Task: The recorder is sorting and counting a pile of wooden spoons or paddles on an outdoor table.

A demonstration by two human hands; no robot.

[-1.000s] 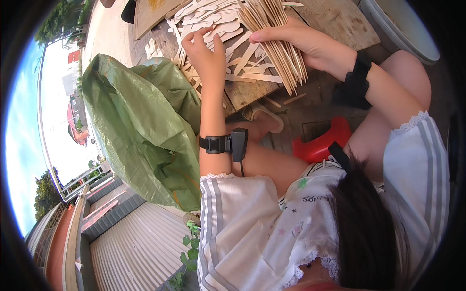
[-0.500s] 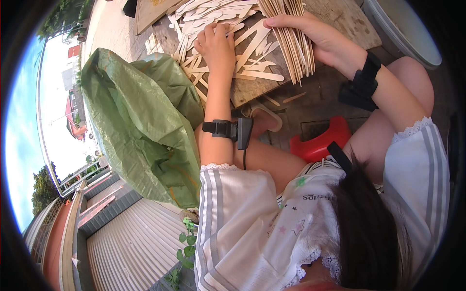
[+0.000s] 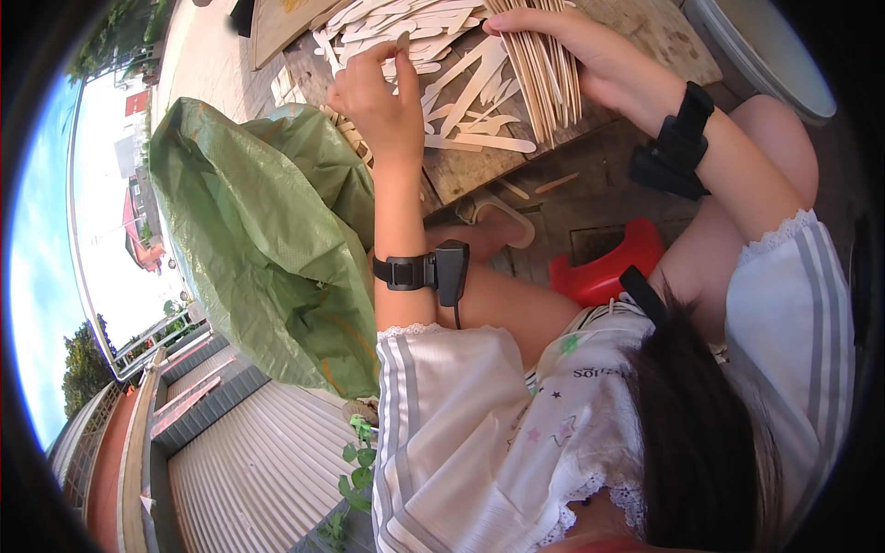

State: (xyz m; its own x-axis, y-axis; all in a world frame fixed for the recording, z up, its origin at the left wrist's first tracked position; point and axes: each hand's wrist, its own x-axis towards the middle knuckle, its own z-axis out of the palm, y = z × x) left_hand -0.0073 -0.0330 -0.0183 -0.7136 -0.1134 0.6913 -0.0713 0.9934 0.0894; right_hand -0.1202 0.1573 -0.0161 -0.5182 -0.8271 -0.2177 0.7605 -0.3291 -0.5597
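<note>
My right hand is wrapped round a thick bundle of flat wooden sticks, held upright with their lower ends fanning slightly over the table edge. My left hand is raised above the loose pile, thumb and forefinger pinched together. A short tip of a wooden stick seems to show at that pinch; the rest of it is hidden. Beneath and beyond lie many loose wooden sticks, heaped and crossing one another. A few broader, spoon-like ones lie near the front edge.
The sticks lie on a worn wooden table. A green woven sack bulges at its left. A white tub stands at the far right, and a red plastic stool is below. Stray sticks lie on the floor.
My left hand has lifted off the pile and moved left, its fingers now pinched. The right hand with the bundle has shifted slightly left and up.
</note>
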